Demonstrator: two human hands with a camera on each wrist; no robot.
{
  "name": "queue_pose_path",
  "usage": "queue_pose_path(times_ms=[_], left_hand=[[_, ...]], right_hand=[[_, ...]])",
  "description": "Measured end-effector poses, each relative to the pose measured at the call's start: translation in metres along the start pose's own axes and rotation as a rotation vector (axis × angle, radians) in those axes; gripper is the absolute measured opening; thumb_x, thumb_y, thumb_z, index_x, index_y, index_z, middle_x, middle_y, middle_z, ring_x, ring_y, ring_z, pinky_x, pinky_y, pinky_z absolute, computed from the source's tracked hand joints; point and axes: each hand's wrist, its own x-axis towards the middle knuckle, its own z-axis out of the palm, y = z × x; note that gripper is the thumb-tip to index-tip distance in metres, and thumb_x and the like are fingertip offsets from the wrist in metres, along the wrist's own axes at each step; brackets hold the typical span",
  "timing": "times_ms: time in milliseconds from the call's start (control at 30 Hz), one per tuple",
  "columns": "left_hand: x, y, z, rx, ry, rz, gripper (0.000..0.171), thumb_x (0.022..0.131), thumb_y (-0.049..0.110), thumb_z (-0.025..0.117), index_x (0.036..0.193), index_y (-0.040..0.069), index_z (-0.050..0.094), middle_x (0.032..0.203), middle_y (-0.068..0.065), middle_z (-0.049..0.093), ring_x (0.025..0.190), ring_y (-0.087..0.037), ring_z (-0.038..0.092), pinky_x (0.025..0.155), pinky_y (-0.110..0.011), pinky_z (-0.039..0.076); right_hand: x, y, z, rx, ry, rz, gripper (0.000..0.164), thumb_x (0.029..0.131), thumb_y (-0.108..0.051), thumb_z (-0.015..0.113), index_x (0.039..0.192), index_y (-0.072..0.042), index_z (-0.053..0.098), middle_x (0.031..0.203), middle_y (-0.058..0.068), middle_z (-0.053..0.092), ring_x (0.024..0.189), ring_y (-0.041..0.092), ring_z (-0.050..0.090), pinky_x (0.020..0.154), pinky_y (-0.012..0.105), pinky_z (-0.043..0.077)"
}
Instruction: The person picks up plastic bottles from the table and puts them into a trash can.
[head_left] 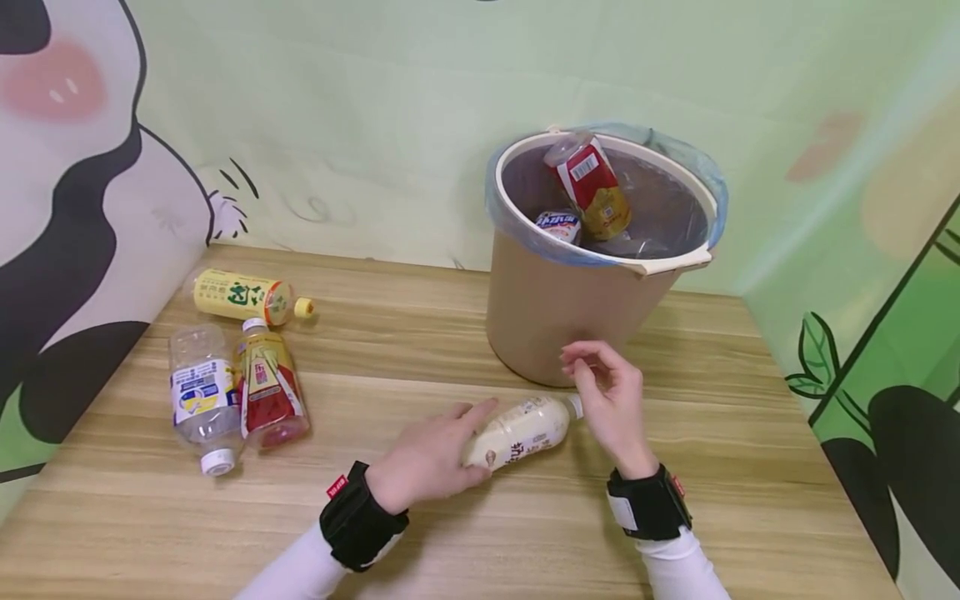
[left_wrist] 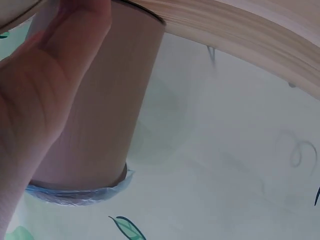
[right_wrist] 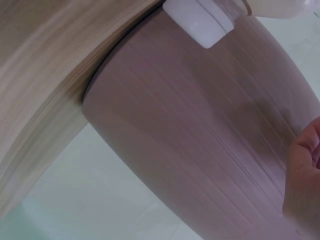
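A cream-coloured drink bottle with a white cap lies slanted on the table, its cap end toward the right. My left hand holds its base end, thumb on the near side and fingers on the far side. Just past the cap, my right hand is raised with loosely curled fingers and nothing visible in them. In the right wrist view, a gap separates that hand from the cap. Behind the bottle stands a brown bin with a blue liner.
Inside the bin are a red-labelled bottle and another labelled item. At the table's left lie a yellow-labelled bottle, a clear bottle and a red-and-yellow bottle. A printed cloth backdrop rises behind the wooden table.
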Motion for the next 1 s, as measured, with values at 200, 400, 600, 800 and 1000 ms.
queue_pose_path(times_ms=[200, 400, 600, 800, 1000], left_hand=[[0.001, -0.003, 0.002, 0.013, -0.031, 0.013, 0.090, 0.079, 0.029, 0.082, 0.156, 0.017, 0.037, 0.140, -0.022, 0.058, 0.110, -0.035, 0.066, 0.083, -0.052, 0.057], [0.003, -0.006, -0.003, -0.065, -0.046, 0.042, 0.086, 0.082, 0.027, 0.080, 0.156, 0.015, 0.038, 0.139, -0.022, 0.060, 0.108, -0.031, 0.066, 0.086, -0.049, 0.057], [0.004, -0.019, -0.015, -0.152, -0.083, 0.117, 0.082, 0.086, 0.026, 0.075, 0.156, 0.008, 0.035, 0.143, -0.018, 0.059, 0.108, -0.023, 0.064, 0.097, -0.045, 0.054], [0.001, -0.040, -0.032, -0.231, -0.123, 0.222, 0.080, 0.088, 0.032, 0.073, 0.155, 0.006, 0.036, 0.131, -0.015, 0.063, 0.097, -0.016, 0.059, 0.090, -0.035, 0.052], [-0.004, -0.054, -0.052, -0.355, -0.103, 0.248, 0.073, 0.091, 0.030, 0.072, 0.153, 0.011, 0.039, 0.125, -0.012, 0.063, 0.098, -0.016, 0.060, 0.086, -0.028, 0.051]], right_hand=[[-0.001, -0.001, -0.001, -0.031, -0.010, 0.004, 0.021, 0.092, 0.014, 0.051, 0.100, 0.007, 0.070, 0.094, 0.030, 0.067, 0.079, 0.015, 0.068, 0.073, 0.022, 0.058], [-0.001, -0.002, -0.002, -0.025, -0.007, -0.010, 0.021, 0.092, 0.015, 0.051, 0.099, 0.008, 0.069, 0.093, 0.028, 0.068, 0.079, 0.011, 0.067, 0.073, 0.021, 0.058], [0.001, -0.004, -0.003, -0.011, 0.007, -0.022, 0.021, 0.091, 0.016, 0.050, 0.100, 0.010, 0.069, 0.093, 0.029, 0.067, 0.079, 0.004, 0.066, 0.072, 0.019, 0.057], [0.001, -0.005, -0.004, -0.012, 0.017, -0.015, 0.020, 0.093, 0.014, 0.051, 0.101, 0.010, 0.068, 0.094, 0.028, 0.068, 0.082, 0.008, 0.066, 0.075, 0.017, 0.056], [0.001, -0.005, -0.004, 0.033, 0.042, -0.008, 0.019, 0.096, 0.010, 0.050, 0.104, 0.012, 0.067, 0.093, 0.018, 0.069, 0.085, 0.007, 0.067, 0.079, 0.015, 0.056]])
